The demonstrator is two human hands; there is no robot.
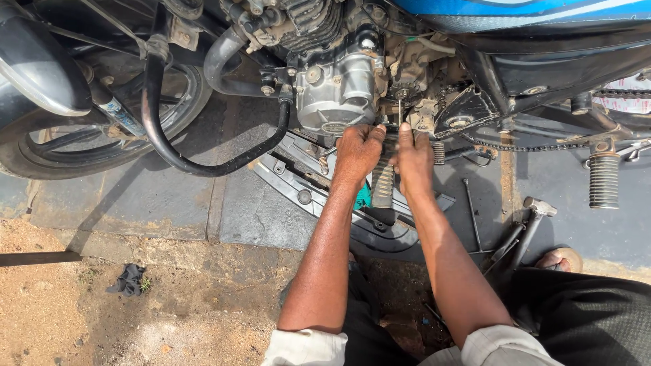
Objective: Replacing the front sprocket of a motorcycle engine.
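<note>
Risk of a slip: left hand [357, 150] fisted on a small tool at the engine [333, 95] base, right hand [413, 156] half-closed, finger up by the sprocket [402, 93], easily nicked there or snagged on the slack chain [515, 146].

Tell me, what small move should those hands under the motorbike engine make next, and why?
Probably ease the thin rod in straight. The right hand reaches one finger up at its foot, the left hand is closed beside the engine case, and the rod stands upright into the dusty opening above.
</note>
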